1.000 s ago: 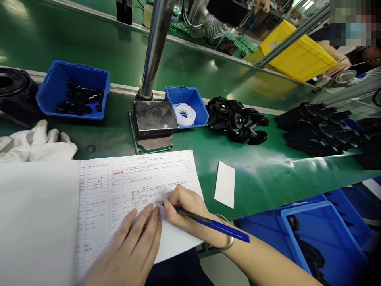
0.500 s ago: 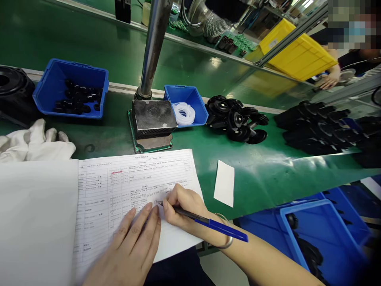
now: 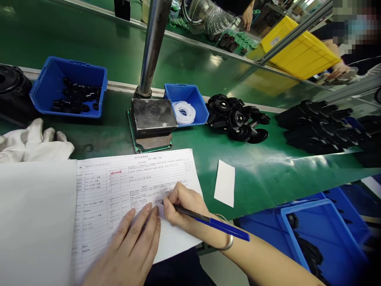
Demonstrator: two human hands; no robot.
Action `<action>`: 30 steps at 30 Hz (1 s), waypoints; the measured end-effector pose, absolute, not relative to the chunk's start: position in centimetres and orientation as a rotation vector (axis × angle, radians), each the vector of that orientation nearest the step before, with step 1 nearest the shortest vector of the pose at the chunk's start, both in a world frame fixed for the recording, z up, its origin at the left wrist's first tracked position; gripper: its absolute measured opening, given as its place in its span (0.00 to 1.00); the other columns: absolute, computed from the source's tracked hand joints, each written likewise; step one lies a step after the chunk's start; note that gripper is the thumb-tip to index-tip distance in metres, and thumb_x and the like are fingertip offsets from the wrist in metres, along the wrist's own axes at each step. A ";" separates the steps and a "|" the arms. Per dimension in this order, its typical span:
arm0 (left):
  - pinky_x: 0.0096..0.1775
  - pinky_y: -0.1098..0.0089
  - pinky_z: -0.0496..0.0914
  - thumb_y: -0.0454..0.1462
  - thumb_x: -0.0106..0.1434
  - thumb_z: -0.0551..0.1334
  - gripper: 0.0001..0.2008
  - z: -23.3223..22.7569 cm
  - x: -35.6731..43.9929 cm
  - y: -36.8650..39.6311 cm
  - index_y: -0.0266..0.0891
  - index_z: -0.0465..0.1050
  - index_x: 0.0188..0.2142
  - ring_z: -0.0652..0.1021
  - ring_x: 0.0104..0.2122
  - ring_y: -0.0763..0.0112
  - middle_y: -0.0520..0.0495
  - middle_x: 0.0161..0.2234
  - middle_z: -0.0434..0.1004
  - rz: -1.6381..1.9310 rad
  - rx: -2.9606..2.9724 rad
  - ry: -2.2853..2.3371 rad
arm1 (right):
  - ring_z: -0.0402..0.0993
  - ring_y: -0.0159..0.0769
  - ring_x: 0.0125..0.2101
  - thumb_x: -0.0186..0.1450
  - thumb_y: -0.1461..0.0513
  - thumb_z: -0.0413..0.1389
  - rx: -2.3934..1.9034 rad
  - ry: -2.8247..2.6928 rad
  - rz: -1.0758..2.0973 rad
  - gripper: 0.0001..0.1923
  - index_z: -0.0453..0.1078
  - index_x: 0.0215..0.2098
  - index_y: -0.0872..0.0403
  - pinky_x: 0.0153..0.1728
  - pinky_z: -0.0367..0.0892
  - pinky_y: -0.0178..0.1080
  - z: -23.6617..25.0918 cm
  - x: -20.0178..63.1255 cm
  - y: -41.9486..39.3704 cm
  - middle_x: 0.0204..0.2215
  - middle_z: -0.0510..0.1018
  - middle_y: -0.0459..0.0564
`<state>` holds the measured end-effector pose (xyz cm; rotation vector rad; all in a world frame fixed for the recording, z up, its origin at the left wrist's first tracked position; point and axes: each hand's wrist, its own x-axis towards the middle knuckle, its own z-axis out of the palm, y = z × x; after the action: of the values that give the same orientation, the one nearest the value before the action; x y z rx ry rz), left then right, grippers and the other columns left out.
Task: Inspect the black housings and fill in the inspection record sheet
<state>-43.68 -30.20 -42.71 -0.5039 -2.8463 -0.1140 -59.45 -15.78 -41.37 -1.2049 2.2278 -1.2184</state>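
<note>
A printed white paper form (image 3: 131,186) with ruled rows of small text was laid flat at the near edge of the green tabletop (image 3: 262,167). The right hand (image 3: 181,206) was rested on the form's lower right part, its fingers (image 3: 171,208) clamped together around a slim pen with a blue barrel and black front (image 3: 205,220). The pen's tip was set on a handwritten line near the middle of the form, just ahead of the fingertips, while the barrel was slanted back over the wrist, where a thin metal bangle (image 3: 228,240) was worn. The left hand (image 3: 131,246) was pressed flat on the form just beside the right hand, fingers straight and close together, holding nothing; its fingertips were placed just short of the pen tip.

A blank white sheet (image 3: 32,222) was overlapped on the form's left side, with a pair of white cloth gloves (image 3: 32,141) lying behind it. A small white card (image 3: 224,183) was left near the form's right edge. Further back, a dark metal block on a green base (image 3: 152,123) was stood below a steel post (image 3: 151,43), between a blue plastic bin of black rings (image 3: 70,93) and a smaller blue bin of clear white rings (image 3: 186,105). Black plastic wheels (image 3: 236,119) were heaped to the right.
</note>
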 end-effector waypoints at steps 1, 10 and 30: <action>0.66 0.48 0.45 0.35 0.66 0.49 0.24 -42.7 -43.7 -30.2 0.26 0.67 0.57 0.64 0.63 0.49 0.33 0.60 0.67 -0.113 -0.504 -2.843 | 0.52 0.24 0.16 0.65 0.65 0.51 -1.197 2.231 -1.219 0.13 0.49 0.30 0.50 0.18 0.51 0.30 -41.4 -59.4 -15.8 0.18 0.56 0.35; 0.66 0.47 0.46 0.35 0.66 0.48 0.23 -42.8 -43.6 -30.2 0.25 0.67 0.57 0.64 0.62 0.48 0.33 0.59 0.68 -0.133 -0.517 -2.835 | 0.54 0.23 0.15 0.64 0.65 0.51 -1.149 2.307 -1.220 0.12 0.49 0.28 0.50 0.17 0.53 0.29 -41.0 -59.3 -15.7 0.16 0.60 0.36; 0.66 0.49 0.44 0.33 0.64 0.49 0.26 -42.2 -43.8 -30.0 0.28 0.65 0.60 0.63 0.62 0.50 0.36 0.62 0.65 -0.109 -0.495 -2.850 | 0.58 0.24 0.18 0.65 0.63 0.53 -1.201 2.131 -1.238 0.11 0.53 0.30 0.51 0.20 0.53 0.30 -41.7 -60.0 -14.7 0.20 0.65 0.38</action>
<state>-43.84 -29.95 -42.18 -0.4949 -2.8495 -0.1086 -59.95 -14.68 -41.74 -1.2007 2.1314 -1.2380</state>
